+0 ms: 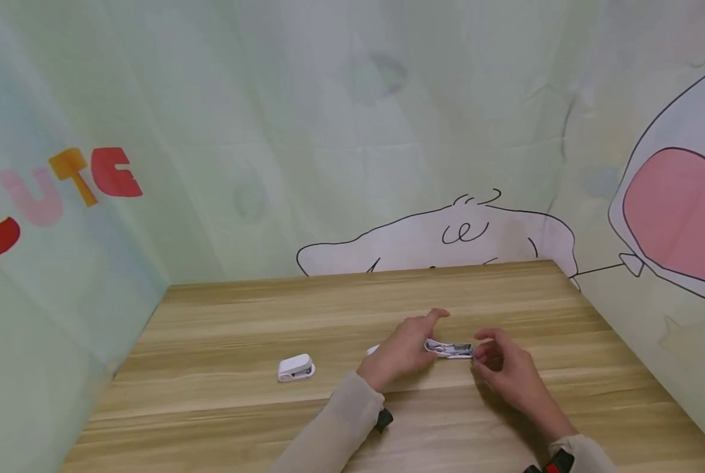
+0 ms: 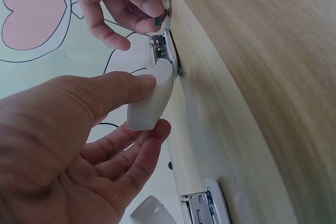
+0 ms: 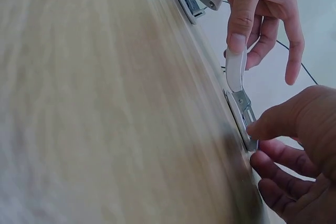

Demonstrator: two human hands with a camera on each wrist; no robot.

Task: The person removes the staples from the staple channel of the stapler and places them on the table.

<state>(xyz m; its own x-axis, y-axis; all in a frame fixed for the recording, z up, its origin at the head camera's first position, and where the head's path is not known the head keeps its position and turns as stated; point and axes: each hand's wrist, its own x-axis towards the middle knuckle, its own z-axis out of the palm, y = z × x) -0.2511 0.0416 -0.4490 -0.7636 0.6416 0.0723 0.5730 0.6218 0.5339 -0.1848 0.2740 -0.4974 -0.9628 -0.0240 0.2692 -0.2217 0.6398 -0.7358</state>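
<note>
A small white stapler (image 1: 449,349) lies opened out on the table, its metal magazine showing. My left hand (image 1: 404,348) pinches its white top cover (image 2: 152,98) between thumb and fingers. At the stapler's far end is my right hand (image 1: 508,374), thumb and fingers curled near the metal magazine (image 3: 244,111). In the left wrist view a small dark strip (image 2: 158,20) shows between the right thumb and finger; its kind is unclear. A second opened stapler (image 3: 190,1) lies behind the left hand, mostly hidden in the head view.
Another white stapler (image 1: 295,368) stands to the left on the wood-grain table (image 1: 222,328). A printed cloth (image 1: 240,164) hangs behind the table and along both sides.
</note>
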